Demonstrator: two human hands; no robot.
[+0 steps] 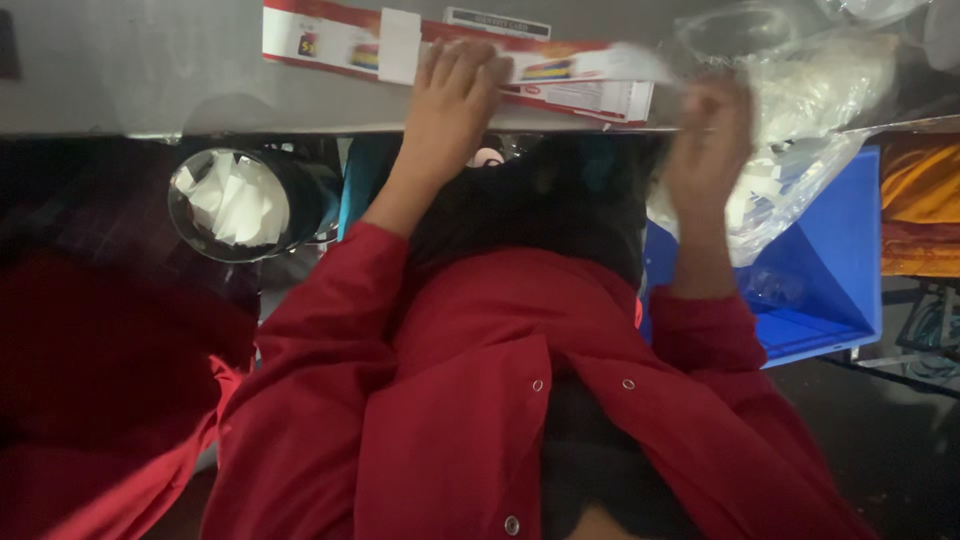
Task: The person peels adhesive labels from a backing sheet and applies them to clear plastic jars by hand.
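My left hand lies flat, fingers spread, on a long flat red and white printed carton at the near edge of a grey table. My right hand is blurred, raised at the table edge beside the carton's right end and against a clear plastic bag. Its fingers look curled; I cannot tell whether they hold anything. Both arms wear red sleeves.
A blue plastic bin sits below the table on the right, partly filled by the clear bag. A round metal can with white paper scraps stands under the table on the left. Orange cloth is at the far right.
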